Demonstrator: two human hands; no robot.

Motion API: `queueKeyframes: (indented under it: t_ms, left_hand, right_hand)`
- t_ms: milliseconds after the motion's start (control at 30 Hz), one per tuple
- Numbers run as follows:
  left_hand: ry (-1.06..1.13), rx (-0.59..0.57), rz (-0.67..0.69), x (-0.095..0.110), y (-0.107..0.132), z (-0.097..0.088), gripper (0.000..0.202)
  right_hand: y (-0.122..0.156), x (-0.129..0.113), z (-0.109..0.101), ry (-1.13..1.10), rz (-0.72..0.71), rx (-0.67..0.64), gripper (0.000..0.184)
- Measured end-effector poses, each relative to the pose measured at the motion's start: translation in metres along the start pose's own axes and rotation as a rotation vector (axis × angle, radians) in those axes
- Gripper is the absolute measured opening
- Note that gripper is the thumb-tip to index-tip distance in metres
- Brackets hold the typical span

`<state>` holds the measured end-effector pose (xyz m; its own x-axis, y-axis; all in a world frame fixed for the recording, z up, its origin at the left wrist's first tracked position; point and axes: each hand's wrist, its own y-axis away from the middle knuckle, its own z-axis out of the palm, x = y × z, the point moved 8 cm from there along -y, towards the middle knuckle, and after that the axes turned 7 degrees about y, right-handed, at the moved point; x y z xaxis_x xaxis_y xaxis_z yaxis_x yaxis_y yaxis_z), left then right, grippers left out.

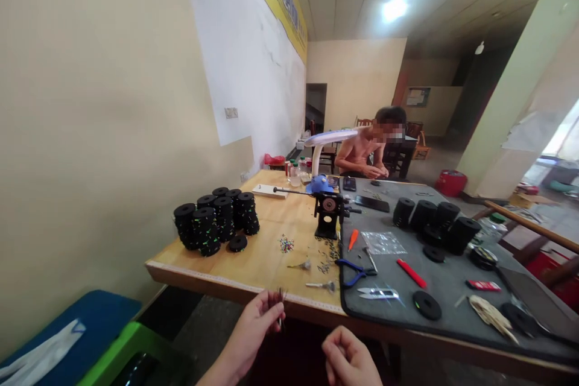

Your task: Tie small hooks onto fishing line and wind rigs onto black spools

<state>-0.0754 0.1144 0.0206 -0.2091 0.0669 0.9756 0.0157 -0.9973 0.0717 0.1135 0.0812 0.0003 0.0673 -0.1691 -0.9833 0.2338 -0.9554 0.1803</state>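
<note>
My left hand (257,322) is raised in front of the table's near edge, its fingertips pinched on a small bunch of thin dark strands (281,301) that stick up. My right hand (348,359) hangs lower, near the bottom of the view, with fingers curled into a loose fist; what it holds, if anything, is hidden. Just beyond, on the wooden table (266,256), lie small metal pieces (322,285), blue-handled pliers (353,270) and silver snips (377,294).
Stacks of black spools (216,218) stand at the table's left, more black spools (434,217) on the grey mat (443,280). A black winding device (328,212) and a desk lamp (323,145) stand mid-table. A person sits at the far end. A blue seat (85,319) is lower left.
</note>
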Motion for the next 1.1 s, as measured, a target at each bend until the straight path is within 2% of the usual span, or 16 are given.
queueKeyframes:
  t_ms: [67,133,267,533,733,967,1100]
  left_hand:
    - [0.239,-0.031,-0.171,-0.025,0.023,0.024,0.024]
    - [0.361,-0.059,-0.289,-0.041,0.040,0.045,0.024]
    - [0.365,-0.126,-0.300,-0.046,0.050,0.068,0.022]
    - [0.242,-0.203,-0.257,-0.040,0.053,0.079,0.020]
    - [0.152,-0.234,-0.222,-0.040,0.052,0.082,0.021]
    - [0.049,-0.228,-0.175,-0.041,0.050,0.083,0.025]
    - [0.085,-0.251,-0.200,-0.038,0.052,0.088,0.024]
  right_hand:
    - [0.003,-0.011,0.002,-0.014,0.005,0.026,0.045]
    - [0.003,-0.017,0.004,-0.037,0.009,0.037,0.043]
    - [0.001,-0.015,0.004,-0.047,0.003,0.057,0.034]
    - [-0.001,-0.001,-0.007,-0.052,-0.025,0.104,0.030]
    - [0.002,0.006,-0.015,-0.094,0.098,0.097,0.036]
    - [0.002,0.008,-0.007,-0.082,0.095,0.042,0.037]
    - [0.000,0.012,-0.005,-0.101,0.049,0.047,0.033]
